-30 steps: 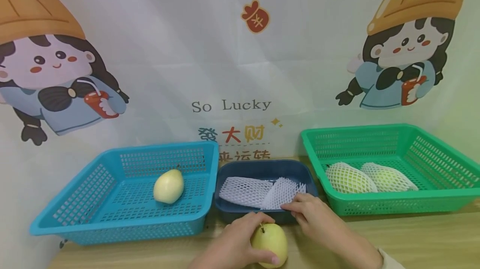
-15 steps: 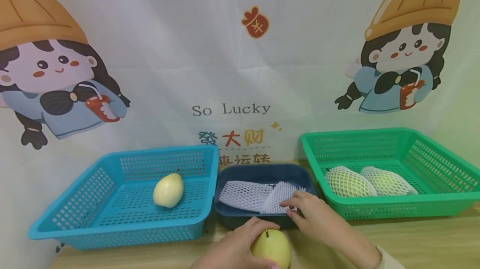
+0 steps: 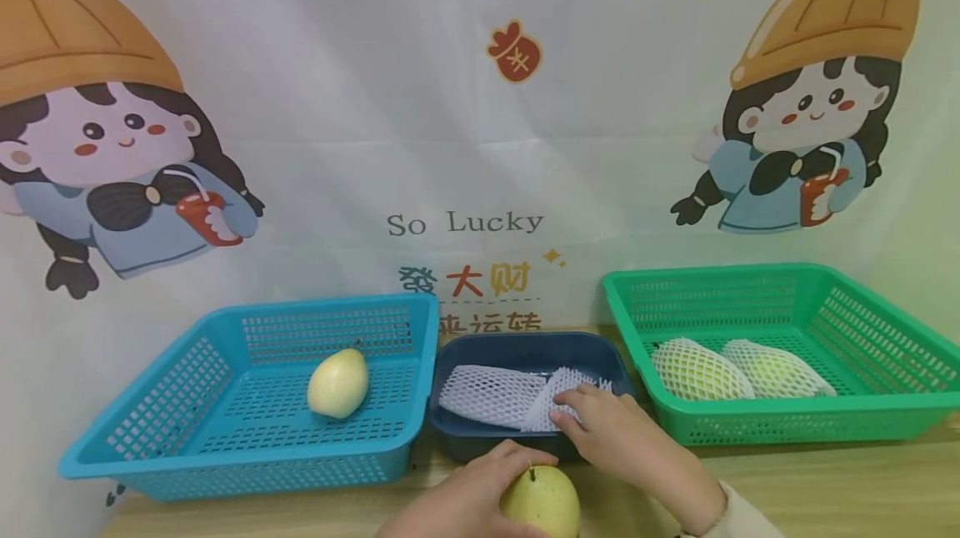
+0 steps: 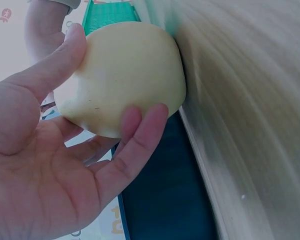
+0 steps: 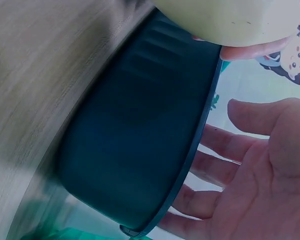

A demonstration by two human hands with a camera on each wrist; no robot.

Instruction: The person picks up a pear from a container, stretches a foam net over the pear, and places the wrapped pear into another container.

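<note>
In the head view my left hand [image 3: 468,495] grips a yellow-green pear [image 3: 546,503], stem up, in front of a dark blue tray [image 3: 459,443]. The left wrist view shows thumb and fingers around the pear [image 4: 122,75], whose base meets the wooden table. My right hand [image 3: 626,442] reaches over the tray's front rim, fingertips at a white foam net sleeve [image 3: 538,413]. A second foam net sleeve [image 3: 487,396] lies to its left. From the right wrist, the fingers of my right hand [image 5: 255,175] pass behind the rim, thumb apart; their tips are hidden.
A blue basket [image 3: 255,471] at the left holds one bare pear [image 3: 337,384]. The green basket [image 3: 787,421] at the right holds two pears in foam nets, a left one [image 3: 701,369] and a right one [image 3: 776,369]. Behind hangs a printed cloth [image 3: 337,104].
My right hand has moved slightly left and further over the foam net sleeve. The left hand keeps its grip on the pear. The head view has tilted up a little.
</note>
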